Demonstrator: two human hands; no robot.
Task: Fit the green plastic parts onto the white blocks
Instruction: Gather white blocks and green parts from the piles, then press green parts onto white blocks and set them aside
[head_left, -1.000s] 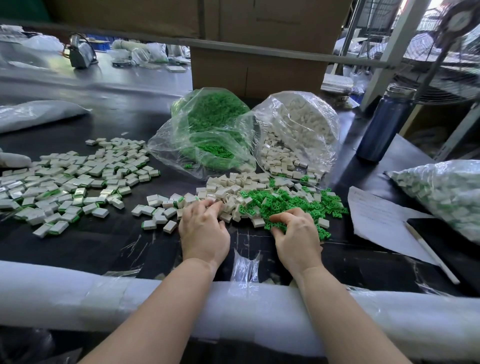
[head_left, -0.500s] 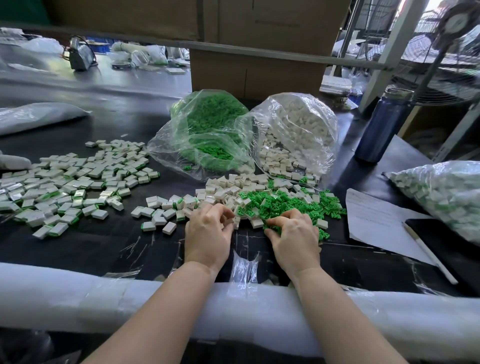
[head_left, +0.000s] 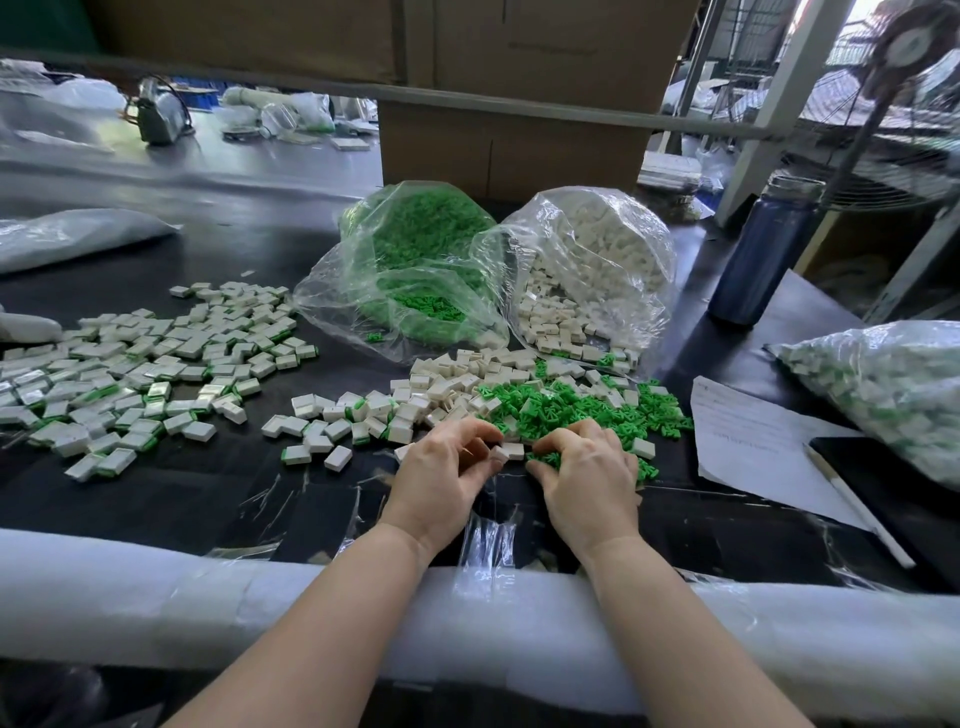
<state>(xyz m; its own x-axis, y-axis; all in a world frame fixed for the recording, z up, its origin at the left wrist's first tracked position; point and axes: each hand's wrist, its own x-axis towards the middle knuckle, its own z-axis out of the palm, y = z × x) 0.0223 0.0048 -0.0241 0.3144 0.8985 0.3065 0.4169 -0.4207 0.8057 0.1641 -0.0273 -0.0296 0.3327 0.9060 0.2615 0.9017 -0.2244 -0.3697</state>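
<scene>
The person's left hand (head_left: 441, 478) has its fingers curled, pinching a small white rectangular plastic block (head_left: 500, 453) at the near edge of the black tabletop (head_left: 171, 499). The right hand (head_left: 589, 475), just beside it, has curled fingers dug into the loose pile of small green plastic parts (head_left: 566, 410); what it grips, I cannot tell. Behind lie 2 clear plastic bags, one of green parts (head_left: 415, 270), one of white blocks (head_left: 597, 275).

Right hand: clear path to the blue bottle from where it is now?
Probably yes. The right hand rests in the green parts, and only low parts and bare table lie between it and the blue bottle; it would need a long stretch.
</scene>
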